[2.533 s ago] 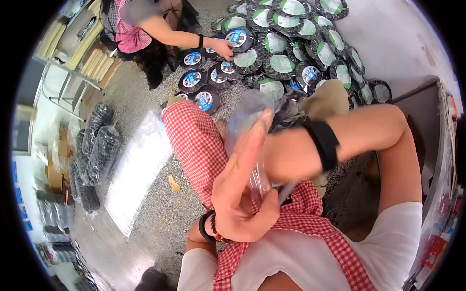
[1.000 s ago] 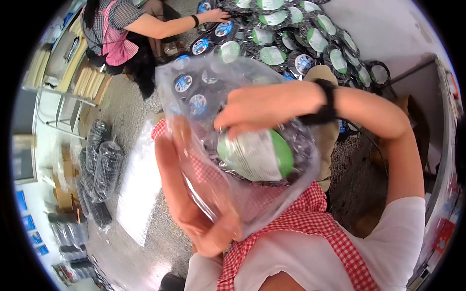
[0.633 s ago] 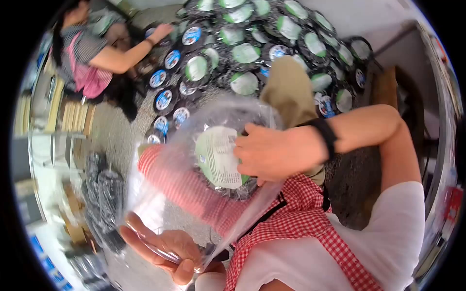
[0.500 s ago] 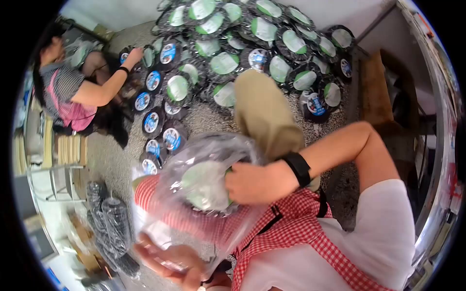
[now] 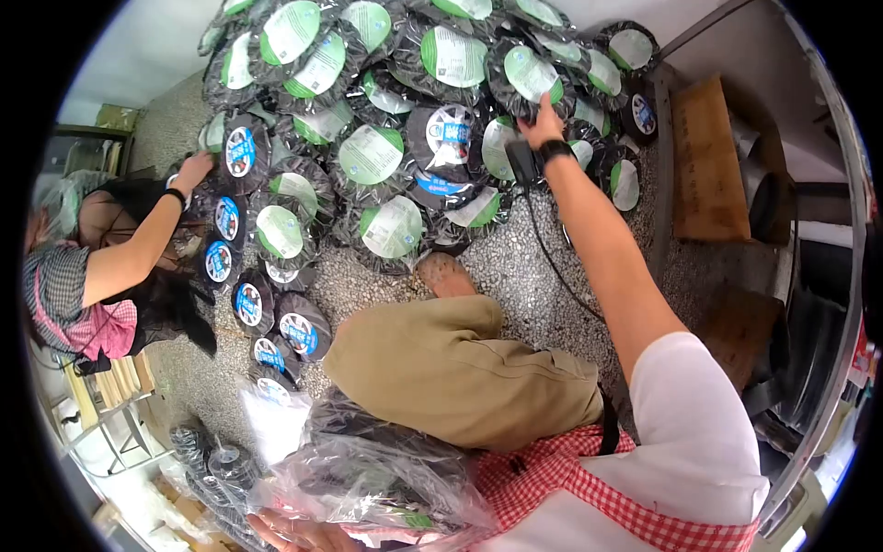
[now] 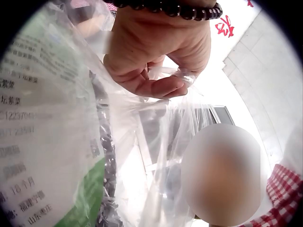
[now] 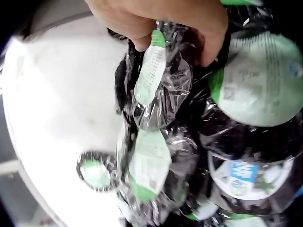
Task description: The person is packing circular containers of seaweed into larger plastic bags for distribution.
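Note:
In the head view my left hand (image 5: 308, 534) is low at the bottom edge, by a clear plastic bag (image 5: 368, 483) that holds dark round packs. The left wrist view shows the left hand (image 6: 158, 52) with curled fingers pinching the bag's film (image 6: 163, 123); a pack with a green and white label (image 6: 47, 123) lies beside it. My right arm reaches out to the pile, where the right hand (image 5: 544, 124) grips a round black pack (image 5: 531, 75). In the right wrist view the right hand (image 7: 175, 19) has fingers and thumb around that pack's edge (image 7: 163, 90).
A large pile of round packs (image 5: 371, 155) covers the far floor. Another person's arm (image 5: 138, 248) reaches toward packs at the left. A cardboard box (image 5: 704, 166) stands at the right, and wrapped bundles (image 5: 230, 465) lie at the lower left.
My right hand has left the bag, moved up and away to the pile and taken hold of a pack. The bag and left hand are lower in view, and the view has swung toward the pile.

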`<state>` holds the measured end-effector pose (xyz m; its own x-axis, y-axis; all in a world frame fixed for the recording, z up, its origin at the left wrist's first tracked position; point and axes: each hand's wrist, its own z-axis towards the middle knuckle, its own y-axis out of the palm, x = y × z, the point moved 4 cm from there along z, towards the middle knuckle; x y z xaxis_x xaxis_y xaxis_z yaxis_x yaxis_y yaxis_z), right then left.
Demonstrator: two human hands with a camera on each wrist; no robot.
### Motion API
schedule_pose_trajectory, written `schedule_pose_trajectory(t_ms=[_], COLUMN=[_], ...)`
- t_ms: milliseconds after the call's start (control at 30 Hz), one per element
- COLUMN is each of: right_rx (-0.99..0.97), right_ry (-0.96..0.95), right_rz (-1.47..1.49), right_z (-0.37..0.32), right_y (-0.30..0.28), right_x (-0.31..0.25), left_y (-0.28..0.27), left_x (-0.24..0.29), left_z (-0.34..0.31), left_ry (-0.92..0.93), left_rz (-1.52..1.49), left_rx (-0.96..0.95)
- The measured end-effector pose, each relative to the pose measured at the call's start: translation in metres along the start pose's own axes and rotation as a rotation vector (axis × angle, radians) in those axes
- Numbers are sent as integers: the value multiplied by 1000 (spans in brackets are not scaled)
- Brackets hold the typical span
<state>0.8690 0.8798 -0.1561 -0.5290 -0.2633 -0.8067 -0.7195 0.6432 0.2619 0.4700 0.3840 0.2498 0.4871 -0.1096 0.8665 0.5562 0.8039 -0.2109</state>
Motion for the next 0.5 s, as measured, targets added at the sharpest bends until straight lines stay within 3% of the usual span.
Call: schedule_pose_trajectory(t_ms=[33,67,133,200,267,333,367,400,467,500], right_rx=[199,335,311,-97,-341,-667,-858,-878,-631,-556], right_ry=[97,86,90,8,35,-50,-494,-832,-1207,-1089], right_rz=[393,380,334,386,135,-602,-1097,-1475,-2052,-2049], right_z=[-27,-45,-31,-48,-114,-135,-128,-116,-92,-70], right_y=[19,27,31,20,4,-28,-35,-45,-50,-56], right_x=[-17,-29,-27,-31,-52,-62,-67,-70,-86,-91], left_y=[2,4,4,8,22,26,26,26,15,13], left_x=[-3,-5,-8,-12,-8,-13,-13,-12,-15,-13], left_z=[3,5,8,10,15,13,12,11,9,10], left_ry=[-11,-13,-29,-47,-57,-69,-71,-71,-65,-58], left_rz=[27,51,80,110,140,169,182,195,192,194], left_rx=[5,7,22,27,31,31,25,22,14,12])
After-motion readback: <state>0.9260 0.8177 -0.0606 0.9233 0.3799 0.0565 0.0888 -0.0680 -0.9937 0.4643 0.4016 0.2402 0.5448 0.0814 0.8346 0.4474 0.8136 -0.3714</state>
